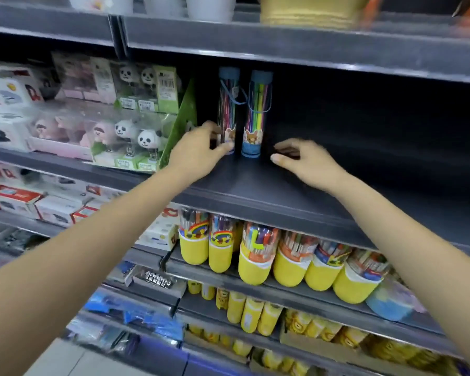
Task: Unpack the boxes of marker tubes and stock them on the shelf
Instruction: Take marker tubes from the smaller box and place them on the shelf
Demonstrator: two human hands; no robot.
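**Two marker tubes upright on the dark shelf, left hand on one**

Both forearms reach up from the lower corners toward the dark shelf [255, 185]. At the end of the nearer one, the left hand [196, 150] has its fingers curled round the base of the left marker tube [227, 109] — thumb low, fingertips on the tube's far side, so the tube's bottom is partly hidden. That tube stands upright with a blue cap and a looped blue cord.

Just right of the left hand's fingertips, with a narrow gap between, stands the right marker tube [257, 115], also upright, showing bright markers and a bear label above a blue base. Nothing touches it.

Further right, the right hand [304, 160] hovers over the shelf, fingers loosely bent with the thumb under them, holding nothing — near the right tube but apart from it.

Left of the left hand sit boxed panda figures [136, 131]. Below both wrists, a lower shelf carries a row of yellow-based pen tubs [255, 253].
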